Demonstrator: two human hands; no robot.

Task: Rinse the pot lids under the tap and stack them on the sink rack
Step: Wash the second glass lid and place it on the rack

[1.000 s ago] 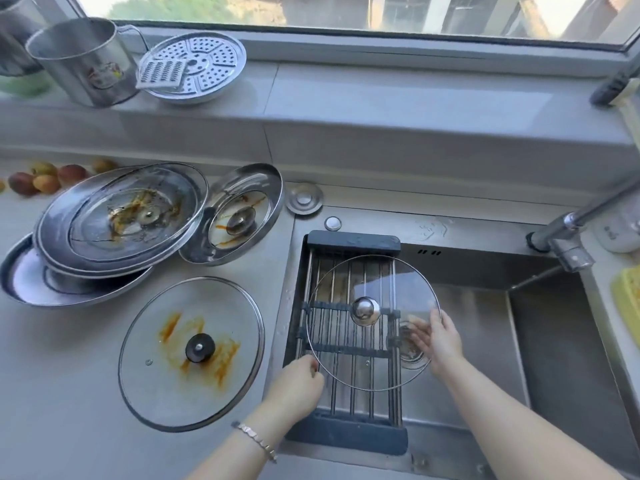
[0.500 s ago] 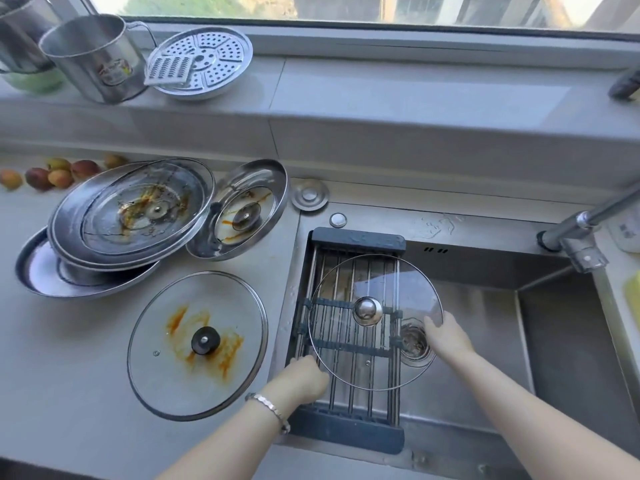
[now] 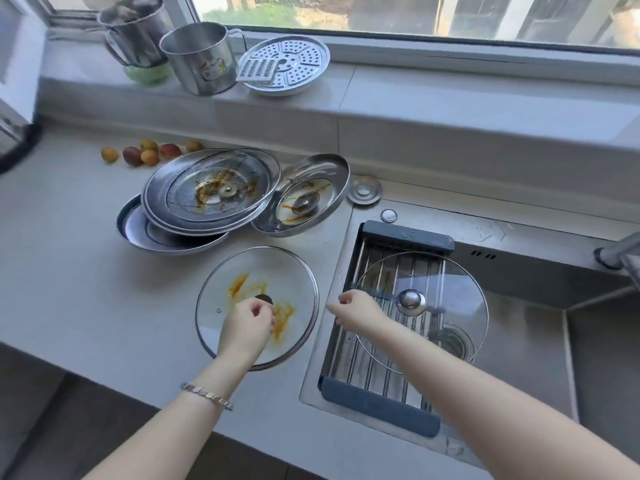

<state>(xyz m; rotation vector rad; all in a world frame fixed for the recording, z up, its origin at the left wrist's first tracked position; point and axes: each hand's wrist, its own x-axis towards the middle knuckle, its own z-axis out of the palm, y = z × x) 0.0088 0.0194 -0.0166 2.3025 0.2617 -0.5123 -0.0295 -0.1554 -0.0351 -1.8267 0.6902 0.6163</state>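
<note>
One clean lid (image 3: 450, 289) on rack (image 3: 377, 405). Left hand (image 3: 247, 329) pinching stained lid (image 3: 294, 271) knob left of rack; right hand (image 3: 358, 311) loosely curled, empty. Three more dirty lids (image 3: 211, 192) left.

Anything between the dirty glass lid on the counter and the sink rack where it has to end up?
One clean glass lid already lies flat on the rack, covering most of it. The right hand also hangs between the dirty lid and the rack. The left hand is at the dirty lid's knob.

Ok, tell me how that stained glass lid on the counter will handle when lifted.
The glass lid is probably rigid but breakable. Orange smears near its knob may make it greasy. The left hand at the knob suggests it could swing from that single central hold.
</note>
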